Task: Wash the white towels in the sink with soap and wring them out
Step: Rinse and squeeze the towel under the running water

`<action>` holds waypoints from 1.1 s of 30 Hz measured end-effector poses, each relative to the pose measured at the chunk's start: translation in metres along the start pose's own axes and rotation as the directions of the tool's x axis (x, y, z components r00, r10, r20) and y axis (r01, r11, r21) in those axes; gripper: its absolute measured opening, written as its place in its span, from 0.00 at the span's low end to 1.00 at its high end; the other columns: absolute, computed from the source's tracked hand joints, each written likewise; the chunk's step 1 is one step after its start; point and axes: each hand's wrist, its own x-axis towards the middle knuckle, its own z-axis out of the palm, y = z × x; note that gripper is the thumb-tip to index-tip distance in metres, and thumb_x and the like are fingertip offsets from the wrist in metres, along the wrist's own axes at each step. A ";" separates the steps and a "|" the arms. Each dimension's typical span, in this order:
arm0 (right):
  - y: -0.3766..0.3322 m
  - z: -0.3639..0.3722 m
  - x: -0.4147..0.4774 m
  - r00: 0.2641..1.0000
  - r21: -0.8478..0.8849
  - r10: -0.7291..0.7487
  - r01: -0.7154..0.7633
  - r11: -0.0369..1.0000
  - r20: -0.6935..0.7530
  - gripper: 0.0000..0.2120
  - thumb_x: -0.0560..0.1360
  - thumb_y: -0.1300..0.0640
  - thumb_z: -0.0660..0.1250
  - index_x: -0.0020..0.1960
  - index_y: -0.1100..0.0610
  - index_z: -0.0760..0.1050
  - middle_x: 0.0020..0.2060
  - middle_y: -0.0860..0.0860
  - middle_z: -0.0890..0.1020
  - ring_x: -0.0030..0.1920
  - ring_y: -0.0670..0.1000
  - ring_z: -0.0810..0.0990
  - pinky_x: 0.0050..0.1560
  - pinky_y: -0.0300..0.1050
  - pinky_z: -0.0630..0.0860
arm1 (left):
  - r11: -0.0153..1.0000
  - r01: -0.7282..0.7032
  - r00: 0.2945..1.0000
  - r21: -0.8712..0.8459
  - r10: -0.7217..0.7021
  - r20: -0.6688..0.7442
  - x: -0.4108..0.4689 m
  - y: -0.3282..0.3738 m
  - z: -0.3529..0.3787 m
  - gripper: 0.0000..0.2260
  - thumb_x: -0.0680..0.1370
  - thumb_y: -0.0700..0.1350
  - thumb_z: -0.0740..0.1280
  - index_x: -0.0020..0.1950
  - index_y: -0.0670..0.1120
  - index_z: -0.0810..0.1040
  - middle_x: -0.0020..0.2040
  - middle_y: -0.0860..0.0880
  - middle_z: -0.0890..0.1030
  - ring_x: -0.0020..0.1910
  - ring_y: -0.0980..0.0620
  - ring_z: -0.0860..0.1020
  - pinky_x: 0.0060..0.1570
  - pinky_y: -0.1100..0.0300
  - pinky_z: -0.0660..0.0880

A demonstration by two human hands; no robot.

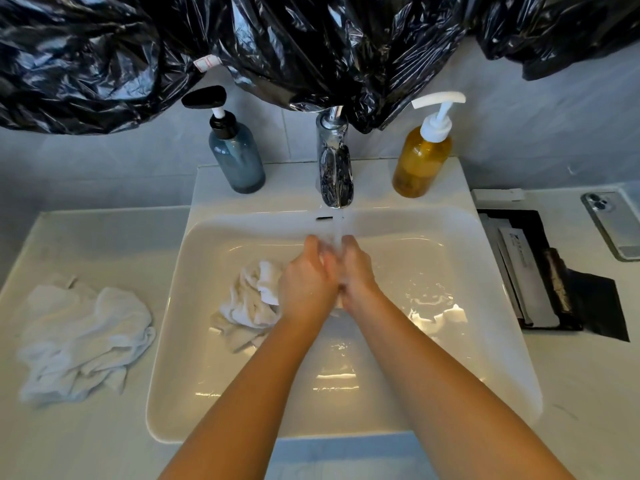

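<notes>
My left hand and my right hand are pressed together over the middle of the white sink, right under the water stream from the chrome faucet. A small whitish patch shows between the wrists; I cannot tell what it is. A wet, crumpled white towel lies in the basin just left of my left hand. Another crumpled white towel lies on the counter to the left of the sink.
A blue-grey pump bottle and an amber pump bottle flank the faucet. Black plastic sheeting hangs over the wall behind. On the right counter are a black tray with packets and a phone.
</notes>
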 end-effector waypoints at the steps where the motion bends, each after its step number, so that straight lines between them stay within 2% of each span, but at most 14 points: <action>1: 0.002 0.000 -0.002 1.000 0.012 -0.004 0.004 1.000 -0.027 0.13 0.78 0.58 0.60 0.36 0.56 0.75 0.26 0.49 0.78 0.34 0.52 0.77 0.33 0.40 0.72 | 0.997 0.047 0.999 0.063 -0.048 0.020 0.006 0.002 0.000 0.08 0.83 0.47 0.58 0.54 0.45 0.72 0.39 0.42 0.81 0.41 0.40 0.81 0.34 0.53 0.70; 4: 0.004 -0.009 -0.001 0.998 -0.109 -0.039 0.033 0.994 -0.050 0.12 0.79 0.55 0.59 0.40 0.54 0.77 0.37 0.54 0.80 0.38 0.54 0.77 0.39 0.44 0.72 | 0.992 0.124 0.988 -0.015 -0.122 0.090 0.021 -0.003 -0.006 0.11 0.84 0.49 0.55 0.51 0.45 0.72 0.41 0.42 0.80 0.44 0.39 0.79 0.40 0.52 0.72; 8: -0.001 -0.027 0.004 0.999 -0.056 -0.036 0.034 0.998 -0.035 0.14 0.79 0.50 0.60 0.48 0.58 0.79 0.38 0.57 0.80 0.36 0.54 0.77 0.37 0.44 0.73 | 0.959 0.026 0.986 -0.281 0.023 0.168 0.017 -0.009 -0.016 0.09 0.83 0.53 0.58 0.54 0.48 0.72 0.43 0.47 0.79 0.44 0.45 0.78 0.41 0.55 0.70; 11: -0.010 -0.039 0.005 0.999 0.068 0.050 -0.048 0.997 -0.022 0.16 0.78 0.45 0.63 0.47 0.58 0.78 0.36 0.58 0.82 0.38 0.58 0.81 0.47 0.55 0.80 | 0.946 -0.016 0.922 -0.324 0.139 0.361 0.011 -0.006 -0.022 0.25 0.74 0.66 0.63 0.64 0.53 0.65 0.51 0.49 0.80 0.48 0.49 0.80 0.46 0.55 0.76; 13: -0.019 -0.049 0.007 0.998 0.101 0.029 -0.024 0.995 -0.049 0.14 0.78 0.47 0.65 0.47 0.58 0.78 0.35 0.57 0.83 0.39 0.58 0.81 0.50 0.55 0.79 | 0.970 -0.112 0.822 -0.216 0.212 0.528 0.007 -0.013 -0.026 0.40 0.71 0.65 0.71 0.75 0.53 0.56 0.58 0.52 0.76 0.54 0.51 0.77 0.54 0.55 0.75; 15: -0.026 -0.064 0.006 0.997 0.079 -0.026 0.031 0.996 -0.068 0.13 0.77 0.48 0.67 0.46 0.58 0.79 0.33 0.55 0.83 0.40 0.57 0.81 0.50 0.52 0.78 | 0.917 -0.387 0.788 0.092 0.278 0.549 0.005 -0.034 -0.028 0.47 0.70 0.63 0.73 0.80 0.51 0.49 0.64 0.50 0.74 0.61 0.49 0.74 0.61 0.53 0.70; 17: -0.030 -0.082 0.006 0.997 0.062 -0.046 0.050 0.997 -0.059 0.15 0.76 0.46 0.67 0.49 0.58 0.80 0.34 0.55 0.84 0.41 0.55 0.82 0.49 0.50 0.77 | 0.765 -0.531 0.789 0.364 0.290 0.541 0.004 -0.053 -0.031 0.45 0.73 0.61 0.71 0.80 0.49 0.49 0.69 0.48 0.73 0.67 0.46 0.70 0.68 0.50 0.63; 19: -0.031 -0.100 0.004 0.997 0.009 -0.046 0.047 0.999 -0.065 0.17 0.77 0.44 0.66 0.53 0.58 0.80 0.40 0.57 0.84 0.44 0.55 0.82 0.51 0.50 0.78 | 0.675 -0.517 0.827 0.527 0.233 0.512 0.005 -0.062 -0.031 0.34 0.75 0.59 0.67 0.77 0.49 0.59 0.67 0.49 0.74 0.66 0.47 0.70 0.69 0.52 0.59; 21: -0.031 -0.115 0.001 0.995 -0.087 -0.082 0.077 0.993 -0.062 0.16 0.79 0.44 0.64 0.53 0.57 0.79 0.44 0.57 0.84 0.46 0.54 0.82 0.55 0.52 0.77 | 0.647 -0.456 0.869 0.611 0.175 0.464 0.010 -0.055 -0.035 0.20 0.77 0.56 0.64 0.66 0.50 0.72 0.59 0.51 0.77 0.60 0.49 0.74 0.64 0.54 0.62; 23: -0.024 -0.128 -0.002 0.984 -0.219 -0.173 0.162 0.962 -0.034 0.13 0.81 0.45 0.63 0.53 0.54 0.78 0.48 0.54 0.84 0.48 0.53 0.82 0.57 0.53 0.77 | 0.797 -0.347 0.899 0.494 0.133 0.416 0.015 -0.042 -0.045 0.10 0.76 0.50 0.65 0.55 0.49 0.76 0.50 0.50 0.79 0.51 0.48 0.76 0.54 0.55 0.68; 25: -0.014 -0.138 -0.010 0.966 -0.414 -0.253 0.248 0.876 0.044 0.11 0.81 0.46 0.63 0.54 0.52 0.79 0.48 0.51 0.83 0.49 0.51 0.81 0.52 0.48 0.76 | 0.953 -0.197 0.916 0.231 0.095 0.391 0.017 -0.030 -0.059 0.05 0.76 0.45 0.66 0.50 0.46 0.74 0.44 0.47 0.79 0.44 0.46 0.77 0.44 0.52 0.72; 28: -0.001 -0.145 -0.014 0.942 -0.595 -0.299 0.329 0.733 0.153 0.04 0.79 0.53 0.68 0.53 0.50 0.78 0.48 0.49 0.82 0.48 0.52 0.81 0.43 0.41 0.74 | 0.986 -0.159 0.915 0.048 0.129 0.383 0.018 -0.010 -0.082 0.04 0.76 0.41 0.64 0.49 0.44 0.71 0.40 0.43 0.77 0.38 0.45 0.75 0.37 0.50 0.72; 31: 0.000 -0.129 -0.024 0.906 -0.756 -0.294 0.417 0.505 0.303 0.26 0.73 0.53 0.73 0.69 0.47 0.70 0.64 0.48 0.76 0.61 0.52 0.76 0.58 0.49 0.76 | 0.978 -0.210 0.907 -0.007 0.198 0.373 0.015 0.010 -0.097 0.05 0.76 0.40 0.64 0.50 0.43 0.72 0.43 0.41 0.78 0.41 0.43 0.76 0.40 0.47 0.74; 33: -0.003 -0.102 -0.037 0.847 -0.717 -0.238 0.529 0.453 0.475 0.44 0.66 0.48 0.77 0.76 0.43 0.59 0.71 0.46 0.69 0.67 0.51 0.71 0.66 0.54 0.73 | 0.957 -0.290 0.881 0.032 0.254 0.399 0.013 0.022 -0.101 0.05 0.75 0.41 0.66 0.49 0.46 0.72 0.43 0.44 0.79 0.42 0.44 0.76 0.42 0.49 0.74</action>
